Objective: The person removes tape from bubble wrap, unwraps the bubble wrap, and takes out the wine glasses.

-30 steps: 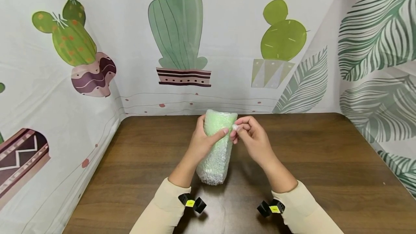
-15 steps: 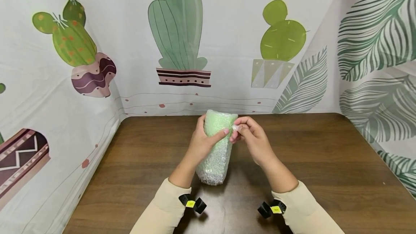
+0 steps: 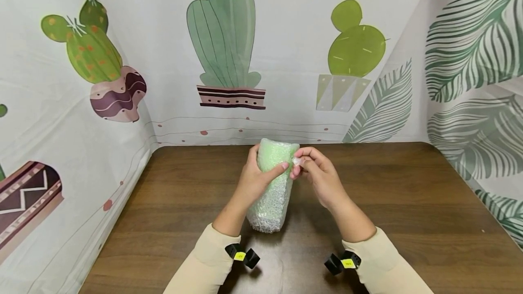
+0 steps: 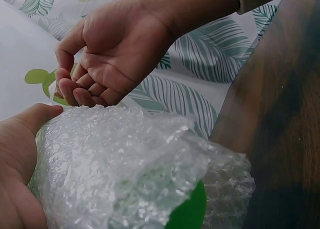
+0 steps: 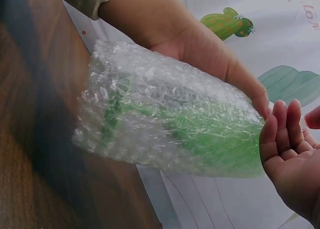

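A tall green object in clear bubble wrap [image 3: 271, 194] is held over the table, its top tilted away. My left hand [image 3: 255, 173] grips its upper left side, thumb across the front. At its upper right edge, my right hand [image 3: 320, 176] pinches a small whitish, crumpled bit [image 3: 296, 160] between thumb and index finger. In the left wrist view the bubble-wrapped object [image 4: 115, 159] gapes at its lower end, where solid green shows. The right wrist view shows the wrapped object [image 5: 170, 114] side on, with green blurred through the film. What the green object is stays hidden by the wrap.
The brown wooden table [image 3: 184, 194] spreads out on both sides of the hands. Behind it hangs a white cloth [image 3: 290, 58] printed with cacti and leaves. Black wrist cameras [image 3: 243, 256] sit on the beige sleeves [image 3: 212, 257].
Almost nothing differs. My right hand's fingers have shifted slightly around the pinched bit, while my left hand keeps the same grip on the wrapped object.
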The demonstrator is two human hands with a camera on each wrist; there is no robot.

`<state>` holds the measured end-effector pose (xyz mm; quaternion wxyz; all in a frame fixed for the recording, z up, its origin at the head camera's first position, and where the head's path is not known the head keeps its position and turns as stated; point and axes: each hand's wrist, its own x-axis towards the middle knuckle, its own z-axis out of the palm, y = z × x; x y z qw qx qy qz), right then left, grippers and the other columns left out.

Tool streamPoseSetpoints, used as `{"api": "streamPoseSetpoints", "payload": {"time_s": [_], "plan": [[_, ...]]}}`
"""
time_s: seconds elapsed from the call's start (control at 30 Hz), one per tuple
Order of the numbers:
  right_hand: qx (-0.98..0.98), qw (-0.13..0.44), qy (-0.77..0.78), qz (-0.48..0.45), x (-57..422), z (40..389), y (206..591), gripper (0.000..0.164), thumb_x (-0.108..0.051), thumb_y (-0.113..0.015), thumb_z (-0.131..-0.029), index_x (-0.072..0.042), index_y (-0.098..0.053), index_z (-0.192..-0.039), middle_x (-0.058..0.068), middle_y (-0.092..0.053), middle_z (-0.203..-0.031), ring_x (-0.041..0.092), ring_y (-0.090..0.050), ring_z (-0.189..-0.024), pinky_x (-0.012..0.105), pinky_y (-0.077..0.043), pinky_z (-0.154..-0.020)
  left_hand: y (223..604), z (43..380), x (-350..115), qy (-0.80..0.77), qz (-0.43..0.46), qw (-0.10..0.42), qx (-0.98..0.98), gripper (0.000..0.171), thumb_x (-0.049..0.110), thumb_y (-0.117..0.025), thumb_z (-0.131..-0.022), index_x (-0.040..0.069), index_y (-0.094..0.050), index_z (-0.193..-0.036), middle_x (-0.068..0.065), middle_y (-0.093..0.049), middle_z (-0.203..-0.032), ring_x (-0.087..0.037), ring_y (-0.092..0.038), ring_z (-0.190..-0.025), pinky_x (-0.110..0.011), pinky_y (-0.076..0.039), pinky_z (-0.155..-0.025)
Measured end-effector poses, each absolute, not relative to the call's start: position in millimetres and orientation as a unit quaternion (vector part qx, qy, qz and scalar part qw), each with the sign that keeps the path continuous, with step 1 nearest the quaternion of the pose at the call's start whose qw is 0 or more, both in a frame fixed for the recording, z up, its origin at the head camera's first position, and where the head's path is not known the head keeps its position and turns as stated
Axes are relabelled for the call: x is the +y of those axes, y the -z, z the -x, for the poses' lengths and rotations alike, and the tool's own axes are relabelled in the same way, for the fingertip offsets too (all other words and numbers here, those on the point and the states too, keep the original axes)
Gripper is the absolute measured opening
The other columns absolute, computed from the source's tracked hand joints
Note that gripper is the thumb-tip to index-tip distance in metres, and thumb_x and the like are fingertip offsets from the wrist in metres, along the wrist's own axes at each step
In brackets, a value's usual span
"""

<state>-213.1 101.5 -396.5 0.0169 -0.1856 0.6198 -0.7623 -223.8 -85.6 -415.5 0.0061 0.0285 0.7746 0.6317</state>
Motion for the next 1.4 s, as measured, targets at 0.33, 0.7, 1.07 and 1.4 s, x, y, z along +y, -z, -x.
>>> {"api": "streamPoseSetpoints", "payload": {"time_s": [0.33, 0.7, 1.07, 1.4], "plan": [[0.612, 0.028, 0.769, 0.184, 102.5, 212.3, 396.0, 0.017, -0.001, -0.040, -0.101, -0.006, -0.055, -0.106, -0.001, -0.057, -0.077, 0.009, -0.059, -0.074, 0.026, -0.058, -0.073, 415.6, 223.1, -85.5, -0.631, -0.033, 0.004, 0.775, 0.091, 0.049, -0.083, -0.078, 0.029, -0.032, -0.151, -0.010, -0.061, -0.123, -0.026, -0.067, -0.099, -0.038, -0.060, -0.073], [0.607, 0.035, 0.773, 0.183, 103.2, 211.0, 395.8, 0.017, -0.001, -0.040, -0.101, -0.006, -0.055, -0.106, -0.001, -0.057, -0.077, 0.009, -0.059, -0.073, 0.025, -0.058, -0.072, 417.6, 224.7, -85.2, -0.628, -0.036, 0.005, 0.777, 0.092, 0.048, -0.084, -0.077, 0.030, -0.031, -0.150, -0.009, -0.061, -0.122, -0.026, -0.066, -0.099, -0.038, -0.060, -0.073], [0.600, 0.034, 0.777, 0.187, 103.4, 211.5, 394.8, 0.020, 0.000, -0.037, -0.100, -0.006, -0.055, -0.106, -0.001, -0.057, -0.076, 0.010, -0.059, -0.072, 0.025, -0.057, -0.071, 416.3, 224.4, -85.1, -0.617, -0.034, -0.007, 0.786, 0.091, 0.046, -0.084, -0.078, 0.029, -0.032, -0.151, -0.009, -0.060, -0.127, -0.026, -0.064, -0.104, -0.037, -0.058, -0.077], [0.593, 0.033, 0.783, 0.187, 103.1, 211.4, 392.6, 0.019, 0.000, -0.038, -0.099, -0.007, -0.055, -0.105, -0.001, -0.057, -0.074, 0.011, -0.058, -0.070, 0.025, -0.056, -0.070, 419.0, 224.8, -86.0, -0.596, -0.027, -0.023, 0.803, 0.091, 0.047, -0.084, -0.077, 0.029, -0.033, -0.150, -0.007, -0.061, -0.125, -0.025, -0.064, -0.104, -0.037, -0.057, -0.079]]}}
